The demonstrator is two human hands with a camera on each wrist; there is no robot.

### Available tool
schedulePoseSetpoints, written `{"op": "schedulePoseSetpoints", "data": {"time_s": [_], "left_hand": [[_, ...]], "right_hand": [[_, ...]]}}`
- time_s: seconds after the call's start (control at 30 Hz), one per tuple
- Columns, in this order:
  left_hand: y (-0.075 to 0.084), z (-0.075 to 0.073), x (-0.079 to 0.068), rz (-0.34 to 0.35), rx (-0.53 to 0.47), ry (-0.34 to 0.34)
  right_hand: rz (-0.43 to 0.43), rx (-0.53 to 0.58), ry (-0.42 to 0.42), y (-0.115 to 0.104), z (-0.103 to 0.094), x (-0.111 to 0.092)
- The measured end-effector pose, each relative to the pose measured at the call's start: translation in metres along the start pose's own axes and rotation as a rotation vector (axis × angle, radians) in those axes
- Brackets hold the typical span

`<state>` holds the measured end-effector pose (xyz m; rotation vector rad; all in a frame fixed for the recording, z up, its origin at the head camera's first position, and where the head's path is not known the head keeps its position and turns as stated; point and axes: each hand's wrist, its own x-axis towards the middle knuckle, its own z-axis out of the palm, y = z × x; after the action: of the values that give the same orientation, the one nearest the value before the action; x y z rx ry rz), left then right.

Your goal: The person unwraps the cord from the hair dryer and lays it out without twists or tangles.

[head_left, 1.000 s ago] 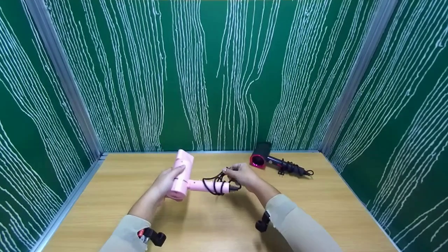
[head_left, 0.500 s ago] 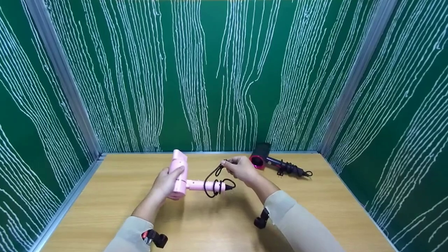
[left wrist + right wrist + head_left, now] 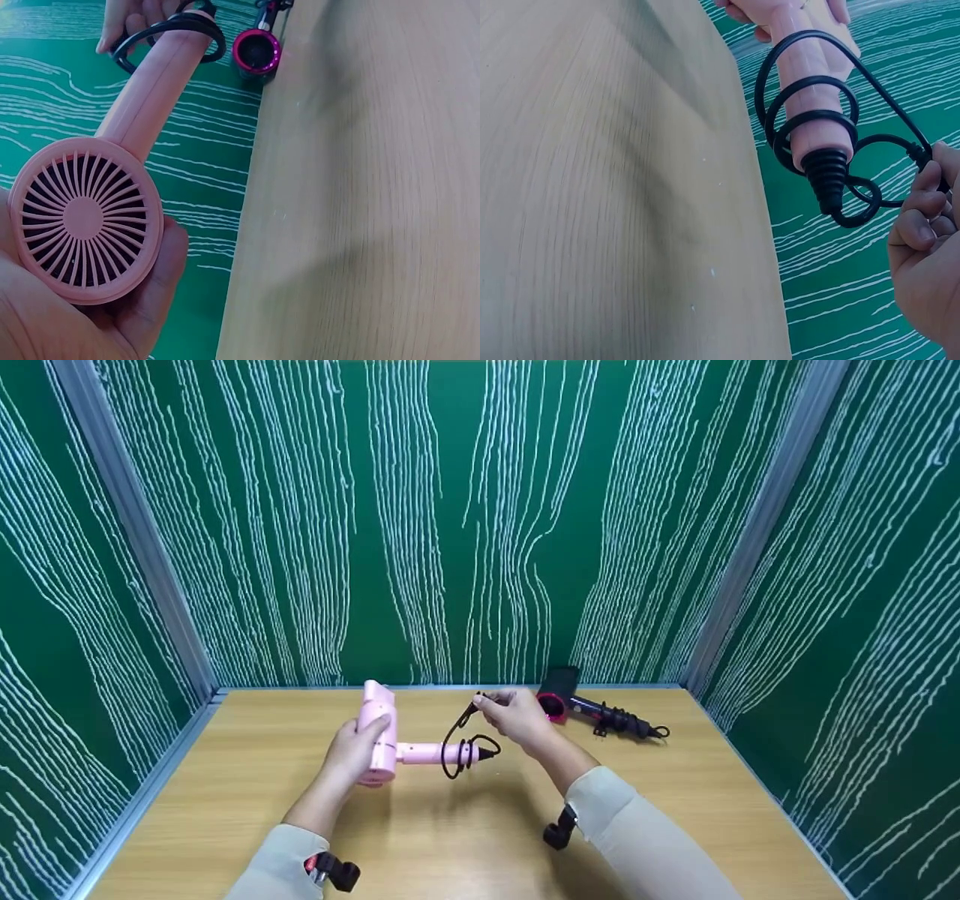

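A: What's closest?

B: Two pale sleeves (image 3: 274, 866), with a black device (image 3: 341, 874) at each cuff.

A: And the left hand (image 3: 354, 746)?

B: Its grip is curled round the barrel of a pink hair dryer (image 3: 385, 754), thumb lying on the barrel. The dryer is held over the bench (image 3: 450, 840), handle pointing right, slatted round end towards the left wrist camera.

A: The right hand (image 3: 519, 718)?

B: Its grip pinches the black cord (image 3: 815, 116), apart from the handle. From there the cord runs back to loose loops round the handle, near its tip.

A: Farther back?

B: A black hair dryer (image 3: 596, 710) with a magenta ring lies on the bench, its cord wound round its handle. Beyond stands a green wall (image 3: 465, 585) with wavy white lines.
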<state>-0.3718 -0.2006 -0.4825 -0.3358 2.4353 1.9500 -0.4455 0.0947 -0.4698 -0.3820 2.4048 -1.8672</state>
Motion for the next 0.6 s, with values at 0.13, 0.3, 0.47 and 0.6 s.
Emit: {"op": "schedulePoseSetpoints", "data": {"time_s": [0.13,0.3,0.47,0.6], "left_hand": [[-0.001,-0.001,0.002,-0.005,-0.024,0.014],[-0.004,-0.003,0.005,-0.007,-0.055,0.065],[-0.006,-0.004,0.006,-0.030,-0.086,0.096],[-0.004,-0.005,0.005,-0.027,-0.094,0.111]], "right_hand": [[-0.005,-0.013,0.012,-0.004,0.000,-0.002],[-0.033,-0.044,0.052,-0.008,0.000,-0.005],[-0.057,-0.084,0.075,-0.011,-0.001,-0.008],[-0.056,-0.110,0.091,-0.014,-0.002,-0.011]]}}
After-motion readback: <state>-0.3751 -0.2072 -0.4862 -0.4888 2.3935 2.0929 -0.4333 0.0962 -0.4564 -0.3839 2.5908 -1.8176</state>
